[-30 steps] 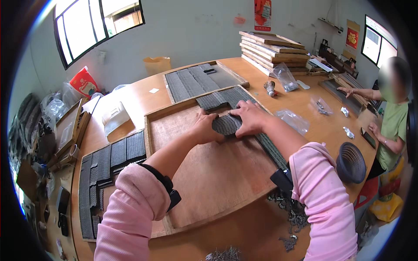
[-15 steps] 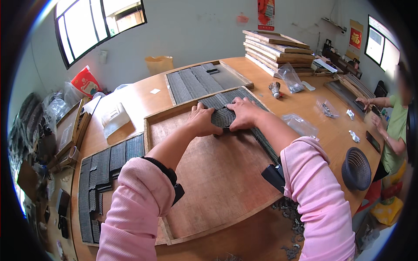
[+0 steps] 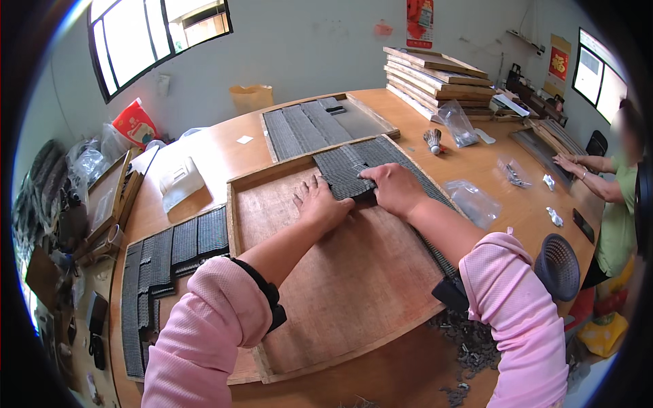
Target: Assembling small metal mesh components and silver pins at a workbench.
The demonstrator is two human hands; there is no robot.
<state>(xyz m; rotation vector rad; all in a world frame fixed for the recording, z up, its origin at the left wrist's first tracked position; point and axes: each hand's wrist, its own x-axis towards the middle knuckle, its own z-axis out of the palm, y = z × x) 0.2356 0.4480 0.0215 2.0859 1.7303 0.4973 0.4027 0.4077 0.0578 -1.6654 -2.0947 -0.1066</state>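
Observation:
A shallow wooden tray (image 3: 320, 319) lies in front of me on the table. Dark grey ribbed strips (image 3: 340, 167) fill its far right corner and run down its right side. My left hand (image 3: 320, 204) is spread on the bare tray bottom, its thumb touching the near edge of the strips. Just right of it, my right hand (image 3: 394, 190) presses an extended index finger on top of the strips, its other fingers partly curled and hidden. Neither hand visibly grips anything.
Another tray of ribbed strips (image 3: 299, 126) lies beyond, and more strips (image 3: 170, 255) lie at left. Stacked wooden trays (image 3: 439, 81), a shuttlecock (image 3: 433, 140), plastic bags and a dark basket (image 3: 556, 266) stand around. Dark crumbs (image 3: 476, 347) litter the near right. A person (image 3: 619, 190) works at far right.
My hands have parted: the left has slid down-left off the strips and flattened, the right has moved slightly right with its index finger extended. The co-worker's hands have drawn closer together.

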